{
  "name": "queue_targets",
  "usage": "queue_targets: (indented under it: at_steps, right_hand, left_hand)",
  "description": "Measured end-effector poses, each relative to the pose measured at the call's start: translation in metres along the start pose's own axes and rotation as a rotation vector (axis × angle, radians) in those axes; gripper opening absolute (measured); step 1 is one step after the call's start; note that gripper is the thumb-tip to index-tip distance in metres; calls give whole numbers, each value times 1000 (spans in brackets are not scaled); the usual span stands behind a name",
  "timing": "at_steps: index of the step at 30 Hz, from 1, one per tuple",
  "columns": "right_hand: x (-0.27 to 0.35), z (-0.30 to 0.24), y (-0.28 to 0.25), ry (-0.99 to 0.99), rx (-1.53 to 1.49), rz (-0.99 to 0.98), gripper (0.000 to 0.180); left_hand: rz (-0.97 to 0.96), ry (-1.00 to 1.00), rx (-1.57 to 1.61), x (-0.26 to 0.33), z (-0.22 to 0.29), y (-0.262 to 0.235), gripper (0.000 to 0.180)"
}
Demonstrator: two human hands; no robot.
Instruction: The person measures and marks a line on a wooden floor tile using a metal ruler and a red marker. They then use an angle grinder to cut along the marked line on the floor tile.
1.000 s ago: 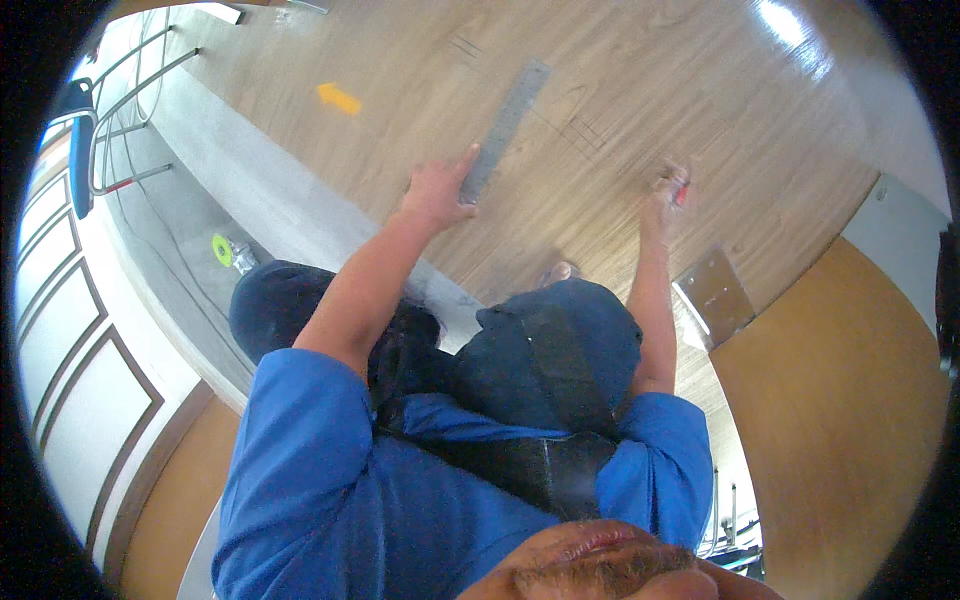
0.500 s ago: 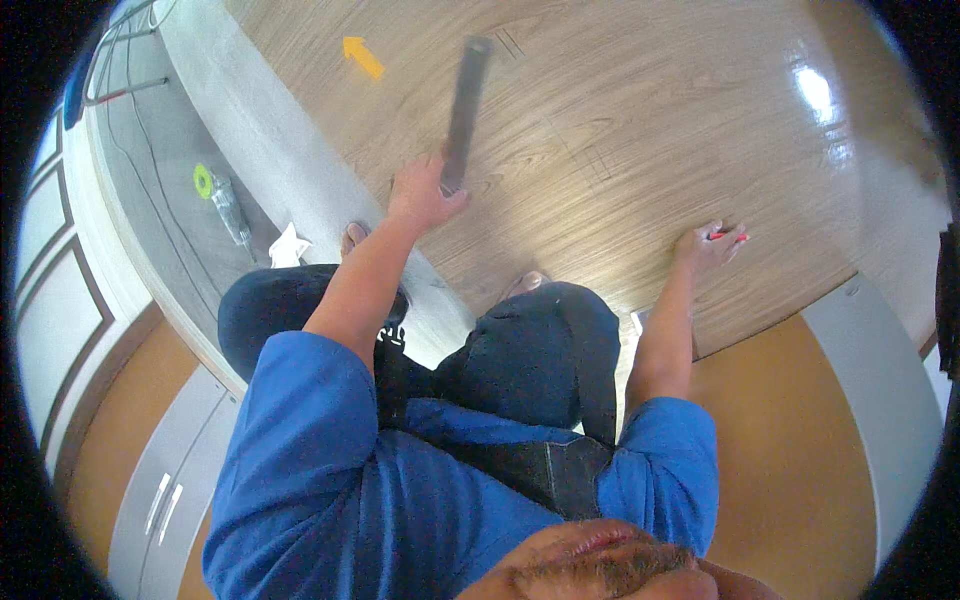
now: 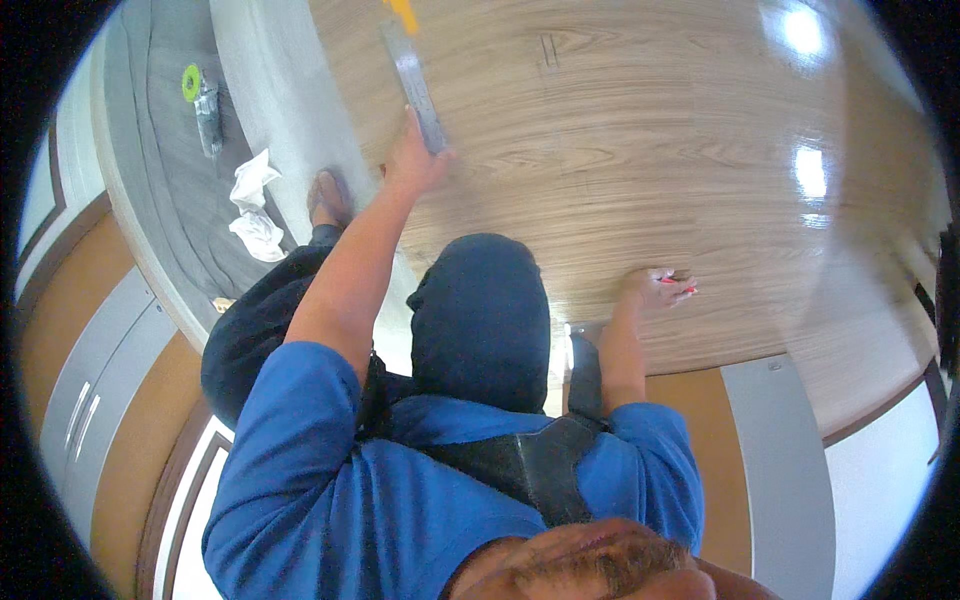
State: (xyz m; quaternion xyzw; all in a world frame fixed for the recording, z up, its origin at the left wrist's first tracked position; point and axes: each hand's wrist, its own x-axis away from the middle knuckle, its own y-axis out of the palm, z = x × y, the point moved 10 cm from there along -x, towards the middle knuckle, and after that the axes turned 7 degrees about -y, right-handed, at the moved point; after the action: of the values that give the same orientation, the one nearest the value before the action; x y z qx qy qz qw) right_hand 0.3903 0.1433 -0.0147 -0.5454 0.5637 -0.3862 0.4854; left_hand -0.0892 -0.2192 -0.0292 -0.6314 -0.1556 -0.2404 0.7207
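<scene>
Left hand (image 3: pixel 415 165) gripped the ruler's (image 3: pixel 415 80) near end; it looked stiff, light, slick metal. Right hand (image 3: pixel 650 290) pinched a red pencil (image 3: pixel 678 284), right of the ruler.

Crumpled white rag (image 3: pixel 252 205) on grey floor strip (image 3: pixel 160 190). Green-capped grey tube (image 3: pixel 203 108) lies further along it. Yellow object (image 3: pixel 402 12) at far edge of the wood-grain panel (image 3: pixel 640 150).

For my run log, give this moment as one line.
left hand: on metal ruler | right hand: holds red pencil | surface: wood panel
</scene>
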Motion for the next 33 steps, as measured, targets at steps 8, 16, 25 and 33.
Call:
queue_targets:
  at_steps: [8,16,25,33]
  right_hand:
    - [6,-2,-4,-4,64,21,56]
    - [6,-12,-12,-4,28,-9,53]
    - [35,-47,-54,-370,163,-110,55]
    - [121,-134,-125,-382,-201,-515,45]
  left_hand:
    - [-90,-49,-196,2,23,-22,125]
    - [-83,10,-150,-2,20,-21,126]
    - [-191,-49,-50,-4,12,-21,127]
    - [-272,-106,-31,7,5,-39,117]
